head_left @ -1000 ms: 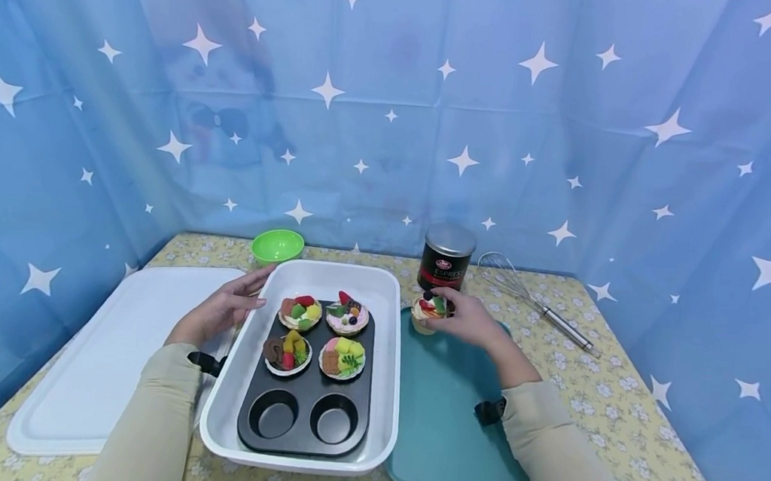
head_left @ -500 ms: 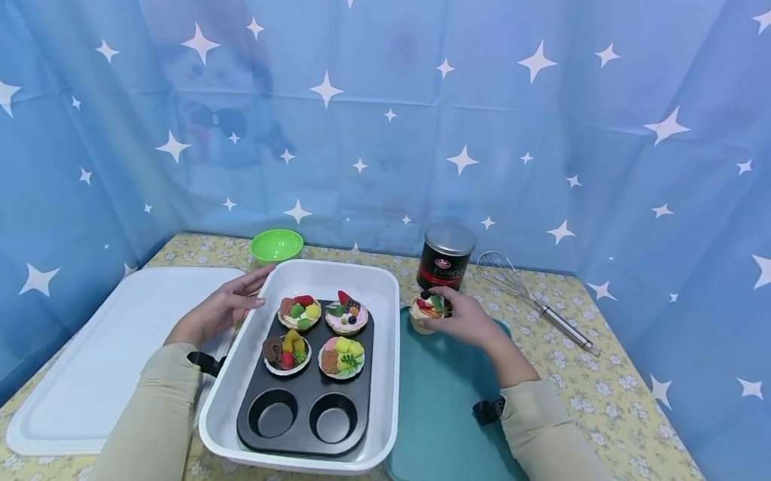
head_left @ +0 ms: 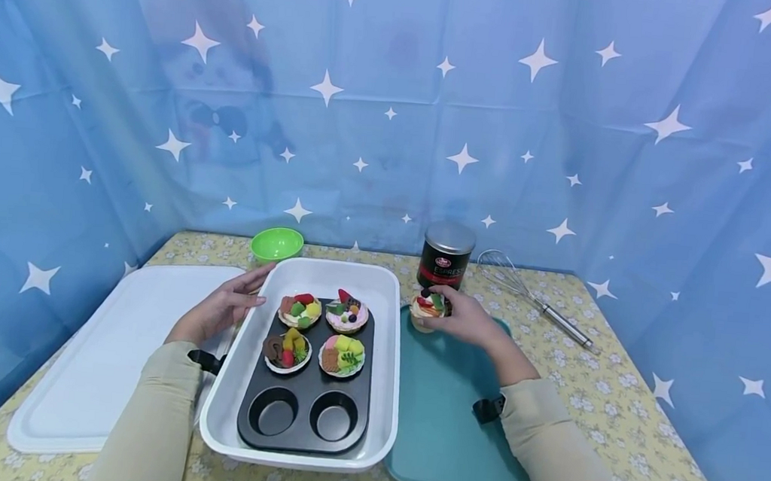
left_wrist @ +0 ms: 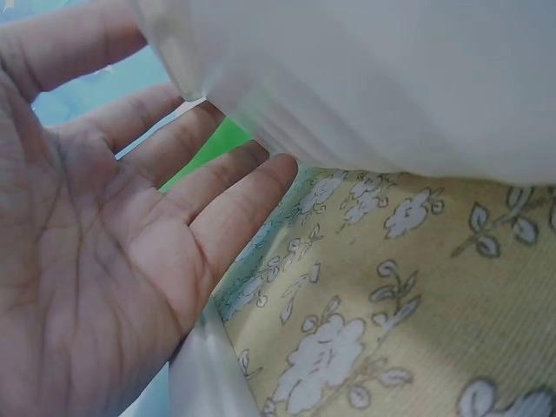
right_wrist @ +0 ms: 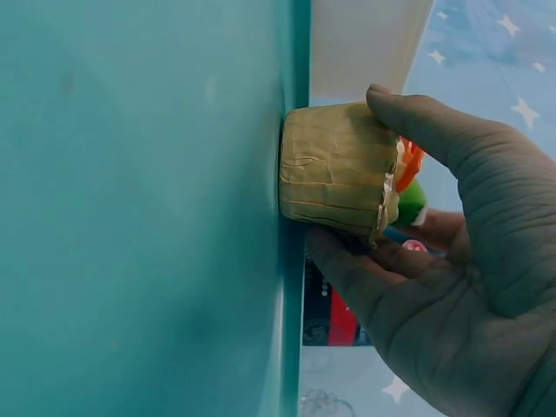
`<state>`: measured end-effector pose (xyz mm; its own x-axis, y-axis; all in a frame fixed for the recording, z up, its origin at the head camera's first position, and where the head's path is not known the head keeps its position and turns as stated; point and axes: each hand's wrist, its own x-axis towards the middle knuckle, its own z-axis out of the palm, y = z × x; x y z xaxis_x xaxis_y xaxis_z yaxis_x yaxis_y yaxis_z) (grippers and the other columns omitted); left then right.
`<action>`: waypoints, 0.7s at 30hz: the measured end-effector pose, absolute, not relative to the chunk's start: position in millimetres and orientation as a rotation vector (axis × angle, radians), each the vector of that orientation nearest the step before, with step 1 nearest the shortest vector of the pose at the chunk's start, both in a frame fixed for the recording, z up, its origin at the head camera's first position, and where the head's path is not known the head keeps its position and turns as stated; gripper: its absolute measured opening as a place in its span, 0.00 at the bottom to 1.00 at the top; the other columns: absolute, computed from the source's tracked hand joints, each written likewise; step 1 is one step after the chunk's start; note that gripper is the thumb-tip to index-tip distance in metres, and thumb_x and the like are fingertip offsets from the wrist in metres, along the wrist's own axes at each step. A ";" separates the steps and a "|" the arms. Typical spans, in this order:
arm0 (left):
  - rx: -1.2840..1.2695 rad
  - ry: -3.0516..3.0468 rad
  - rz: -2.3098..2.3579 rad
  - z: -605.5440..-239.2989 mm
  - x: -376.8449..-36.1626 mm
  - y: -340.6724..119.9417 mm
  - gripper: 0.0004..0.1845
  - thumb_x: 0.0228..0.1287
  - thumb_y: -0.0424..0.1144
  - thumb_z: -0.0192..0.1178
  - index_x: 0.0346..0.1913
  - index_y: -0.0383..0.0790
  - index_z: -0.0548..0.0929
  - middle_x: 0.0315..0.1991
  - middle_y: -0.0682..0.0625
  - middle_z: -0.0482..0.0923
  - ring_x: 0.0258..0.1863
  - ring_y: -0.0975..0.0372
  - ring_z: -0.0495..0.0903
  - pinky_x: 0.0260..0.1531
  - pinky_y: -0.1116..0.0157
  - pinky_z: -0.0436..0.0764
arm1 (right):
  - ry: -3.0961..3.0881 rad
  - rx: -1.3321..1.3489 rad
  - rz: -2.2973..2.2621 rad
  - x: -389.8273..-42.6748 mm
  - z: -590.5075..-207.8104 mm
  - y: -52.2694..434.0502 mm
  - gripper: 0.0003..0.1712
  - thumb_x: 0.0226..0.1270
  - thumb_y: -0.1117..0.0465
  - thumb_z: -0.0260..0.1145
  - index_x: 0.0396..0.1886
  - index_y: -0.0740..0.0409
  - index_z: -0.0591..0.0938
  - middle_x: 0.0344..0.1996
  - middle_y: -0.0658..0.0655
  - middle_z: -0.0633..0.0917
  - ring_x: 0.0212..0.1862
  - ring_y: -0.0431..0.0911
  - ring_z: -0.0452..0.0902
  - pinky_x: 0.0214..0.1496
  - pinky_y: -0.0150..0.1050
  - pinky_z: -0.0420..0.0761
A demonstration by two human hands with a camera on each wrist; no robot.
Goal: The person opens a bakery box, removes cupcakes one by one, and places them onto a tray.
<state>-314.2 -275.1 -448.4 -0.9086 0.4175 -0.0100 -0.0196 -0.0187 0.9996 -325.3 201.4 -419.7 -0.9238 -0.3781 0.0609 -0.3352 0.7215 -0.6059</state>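
My right hand (head_left: 470, 323) pinches a toy cupcake (right_wrist: 334, 169) in a pale paper cup, topped with red, green and dark fruit pieces. Its base is against the far left part of the teal tray (head_left: 455, 427). With nearly straight fingers, my left hand (head_left: 217, 309) touches the left side of a deep white basin (head_left: 391, 399). Inside the basin lies a dark muffin pan (head_left: 307, 385). Several topped cupcakes, one of them a chocolate-brown cupcake (head_left: 287, 351), fill its back and middle cups; the two front cups hold nothing.
An espresso tin (head_left: 448, 257) stands just behind the right hand. A whisk (head_left: 533, 301) lies to its right. At the back left is a green bowl (head_left: 277, 245), and a white lid (head_left: 111, 362) lies left of the basin.
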 end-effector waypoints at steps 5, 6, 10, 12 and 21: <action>0.430 1.969 1.993 -447.9 -314.0 -274.7 0.42 0.71 0.33 0.57 0.82 0.49 0.48 0.81 0.45 0.44 0.77 0.46 0.53 0.59 0.68 0.77 | 2.852 -0.581 -0.970 -323.9 -418.3 201.2 0.43 0.63 0.44 0.73 0.73 0.57 0.69 0.59 0.65 0.80 0.59 0.60 0.76 0.55 0.58 0.77; 0.432 1.969 1.989 -447.6 -314.2 -274.4 0.42 0.71 0.33 0.56 0.82 0.49 0.48 0.81 0.45 0.44 0.77 0.46 0.53 0.59 0.68 0.77 | 2.851 -0.574 -0.970 -323.0 -417.4 201.1 0.44 0.63 0.43 0.73 0.73 0.57 0.69 0.59 0.65 0.79 0.59 0.61 0.76 0.56 0.59 0.77; 0.415 1.989 1.973 -447.3 -313.3 -275.4 0.41 0.72 0.32 0.55 0.82 0.51 0.49 0.81 0.47 0.46 0.77 0.47 0.53 0.58 0.68 0.77 | 2.836 -0.573 -0.956 -320.2 -415.3 199.8 0.46 0.63 0.41 0.72 0.74 0.57 0.67 0.62 0.66 0.77 0.62 0.62 0.74 0.57 0.60 0.76; 0.408 1.999 1.967 -446.9 -313.4 -275.4 0.41 0.72 0.33 0.55 0.82 0.52 0.50 0.81 0.47 0.47 0.77 0.47 0.54 0.58 0.68 0.77 | 2.835 -0.571 -0.952 -319.7 -413.9 200.0 0.46 0.64 0.40 0.71 0.75 0.56 0.67 0.63 0.67 0.76 0.63 0.63 0.73 0.58 0.60 0.76; 0.389 1.977 1.978 -443.1 -315.7 -273.7 0.41 0.72 0.33 0.56 0.82 0.53 0.50 0.81 0.48 0.46 0.77 0.49 0.54 0.59 0.68 0.76 | 2.878 -0.639 -0.983 -321.8 -406.1 201.5 0.39 0.71 0.40 0.64 0.73 0.57 0.70 0.66 0.66 0.75 0.65 0.63 0.72 0.61 0.61 0.75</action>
<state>-315.7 -273.7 -443.1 -0.9127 0.4075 -0.0307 -0.0310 0.0059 0.9995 -321.8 201.5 -406.1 -0.9148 -0.3917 0.0988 -0.3702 0.7152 -0.5928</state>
